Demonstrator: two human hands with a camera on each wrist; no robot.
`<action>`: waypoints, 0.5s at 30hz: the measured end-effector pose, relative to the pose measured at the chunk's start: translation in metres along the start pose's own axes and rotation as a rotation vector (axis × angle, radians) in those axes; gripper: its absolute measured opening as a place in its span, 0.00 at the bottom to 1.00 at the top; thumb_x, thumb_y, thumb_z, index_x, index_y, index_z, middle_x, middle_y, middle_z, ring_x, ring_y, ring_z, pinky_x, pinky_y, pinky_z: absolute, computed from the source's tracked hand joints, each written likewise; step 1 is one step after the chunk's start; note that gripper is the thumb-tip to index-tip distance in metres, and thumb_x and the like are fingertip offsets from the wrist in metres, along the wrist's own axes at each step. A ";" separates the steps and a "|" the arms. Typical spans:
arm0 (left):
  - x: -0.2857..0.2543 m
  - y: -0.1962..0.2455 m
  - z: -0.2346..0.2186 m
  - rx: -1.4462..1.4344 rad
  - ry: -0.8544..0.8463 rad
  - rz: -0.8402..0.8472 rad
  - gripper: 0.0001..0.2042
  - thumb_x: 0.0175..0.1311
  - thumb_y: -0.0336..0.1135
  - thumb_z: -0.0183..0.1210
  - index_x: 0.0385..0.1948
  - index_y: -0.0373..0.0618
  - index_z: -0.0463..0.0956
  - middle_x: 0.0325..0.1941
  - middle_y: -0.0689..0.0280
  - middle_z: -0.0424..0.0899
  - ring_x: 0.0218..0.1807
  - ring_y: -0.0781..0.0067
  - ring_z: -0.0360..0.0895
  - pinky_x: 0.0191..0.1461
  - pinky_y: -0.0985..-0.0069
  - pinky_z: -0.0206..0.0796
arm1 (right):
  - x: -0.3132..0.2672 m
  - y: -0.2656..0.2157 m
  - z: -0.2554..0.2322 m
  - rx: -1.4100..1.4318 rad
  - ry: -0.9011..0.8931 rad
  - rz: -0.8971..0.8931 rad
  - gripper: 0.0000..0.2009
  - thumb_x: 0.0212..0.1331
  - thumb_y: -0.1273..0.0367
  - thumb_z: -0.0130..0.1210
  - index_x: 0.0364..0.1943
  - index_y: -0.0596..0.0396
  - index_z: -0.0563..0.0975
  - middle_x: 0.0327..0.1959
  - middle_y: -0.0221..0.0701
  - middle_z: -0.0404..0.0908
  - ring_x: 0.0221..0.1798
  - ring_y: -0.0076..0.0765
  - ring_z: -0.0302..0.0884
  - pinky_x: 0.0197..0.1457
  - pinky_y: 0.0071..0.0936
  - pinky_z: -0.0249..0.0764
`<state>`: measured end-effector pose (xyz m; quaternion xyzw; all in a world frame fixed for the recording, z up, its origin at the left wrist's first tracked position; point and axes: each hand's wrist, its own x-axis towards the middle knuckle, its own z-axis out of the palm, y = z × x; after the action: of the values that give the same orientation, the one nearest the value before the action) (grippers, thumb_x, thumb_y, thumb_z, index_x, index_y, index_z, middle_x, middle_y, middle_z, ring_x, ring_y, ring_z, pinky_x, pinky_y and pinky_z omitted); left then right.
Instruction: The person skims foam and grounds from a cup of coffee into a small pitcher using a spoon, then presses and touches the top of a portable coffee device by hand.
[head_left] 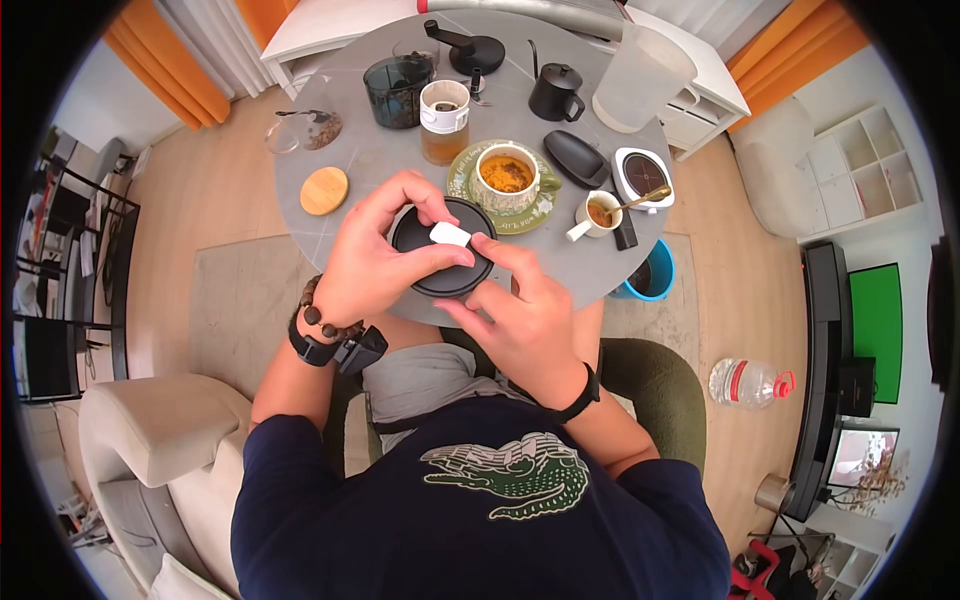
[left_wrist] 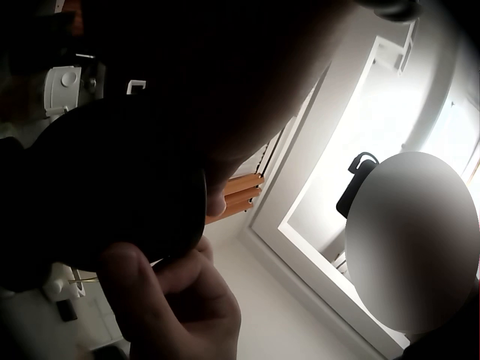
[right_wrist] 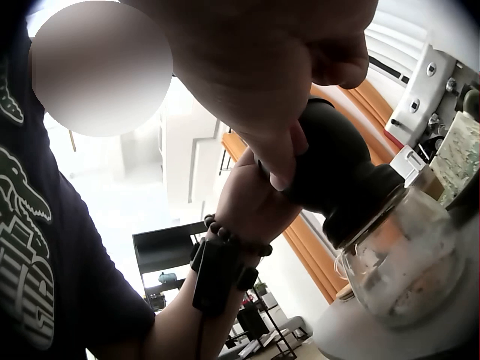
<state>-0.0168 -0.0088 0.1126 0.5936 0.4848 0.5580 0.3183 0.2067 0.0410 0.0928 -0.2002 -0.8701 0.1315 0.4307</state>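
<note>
Both hands are together over the near side of the table around a black round container [head_left: 462, 282], whose dark flat top faces the head camera. A small white piece [head_left: 450, 234] lies over that top. My left hand [head_left: 378, 232] grips the container's left side, its thumb and index finger close about the white piece. From the right, my right hand [head_left: 530, 318] holds the container's rim with the thumb low and the index fingertip at the white piece. In the right wrist view the black body [right_wrist: 330, 161] looks rounded and narrows lower down; the left wrist view is very dark.
On the grey table [head_left: 385, 165], a cup [head_left: 507, 180] of orange-brown contents sits on a green saucer [head_left: 530, 217]. Nearby are a small white pitcher [head_left: 590, 222] with a spoon, a scale [head_left: 642, 178], a black kettle [head_left: 556, 95], a wooden lid [head_left: 324, 190] and a crank-handled lid [head_left: 475, 55].
</note>
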 end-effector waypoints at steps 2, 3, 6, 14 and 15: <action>0.000 0.004 0.003 0.069 0.057 -0.010 0.21 0.58 0.21 0.82 0.46 0.46 0.79 0.50 0.68 0.81 0.51 0.75 0.82 0.69 0.69 0.74 | 0.000 0.000 0.004 -0.018 0.023 -0.015 0.18 0.48 0.64 0.85 0.29 0.51 0.81 0.63 0.33 0.88 0.32 0.35 0.87 0.34 0.33 0.82; 0.000 0.003 0.004 0.069 0.056 -0.011 0.21 0.58 0.21 0.82 0.46 0.46 0.79 0.50 0.68 0.81 0.51 0.75 0.82 0.69 0.69 0.74 | -0.001 0.001 0.007 -0.024 0.044 -0.027 0.17 0.48 0.64 0.85 0.29 0.51 0.81 0.62 0.33 0.88 0.32 0.34 0.86 0.34 0.33 0.82; -0.002 0.003 0.011 0.186 0.122 0.013 0.20 0.59 0.22 0.82 0.44 0.45 0.78 0.48 0.69 0.81 0.52 0.75 0.81 0.66 0.70 0.75 | 0.000 -0.003 0.011 -0.049 0.072 -0.038 0.17 0.49 0.64 0.85 0.29 0.50 0.82 0.59 0.32 0.88 0.31 0.34 0.85 0.33 0.32 0.81; -0.001 0.018 0.022 0.246 0.158 0.117 0.13 0.66 0.28 0.76 0.47 0.41 0.81 0.46 0.64 0.86 0.48 0.70 0.83 0.54 0.71 0.76 | -0.009 -0.005 0.031 -0.086 0.152 -0.059 0.16 0.49 0.64 0.84 0.27 0.48 0.82 0.57 0.31 0.88 0.32 0.35 0.83 0.32 0.33 0.78; -0.001 0.018 0.021 0.246 0.152 0.117 0.13 0.66 0.28 0.76 0.47 0.41 0.81 0.46 0.64 0.86 0.48 0.70 0.83 0.54 0.71 0.76 | -0.008 -0.006 0.032 -0.084 0.150 -0.056 0.16 0.49 0.64 0.84 0.27 0.48 0.82 0.57 0.31 0.87 0.32 0.35 0.83 0.33 0.33 0.78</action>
<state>0.0077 -0.0121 0.1248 0.6113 0.5367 0.5553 0.1728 0.1845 0.0301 0.0704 -0.2033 -0.8453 0.0674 0.4895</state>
